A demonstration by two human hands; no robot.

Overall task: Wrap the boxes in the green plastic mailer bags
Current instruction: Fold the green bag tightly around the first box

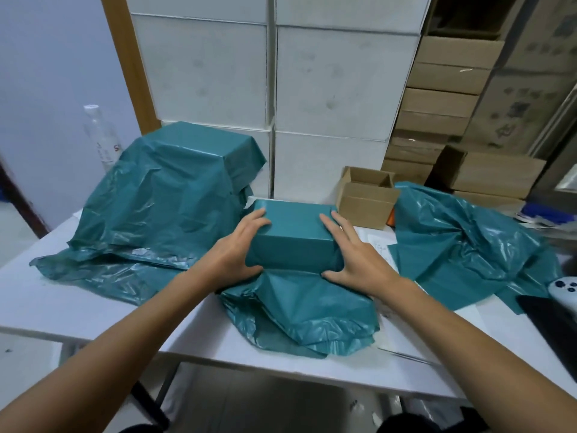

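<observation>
A box inside a green mailer bag (292, 237) lies in the middle of the white table (93, 304), the plastic pulled tight over it. The bag's loose open end (299, 317) spreads crumpled toward me over the table's front edge. My left hand (237, 251) presses against the box's left side, fingers spread. My right hand (356, 254) presses against its right side the same way. A pile of wrapped boxes under green plastic (168, 195) stands at the left. Loose green mailer bags (462, 242) lie at the right.
An open brown cardboard box (365, 198) stands behind the wrapped box. White cartons (281, 82) are stacked against the back, brown cartons (449, 98) at the right. A white controller (565, 290) and a dark object (549, 326) lie at the table's right edge.
</observation>
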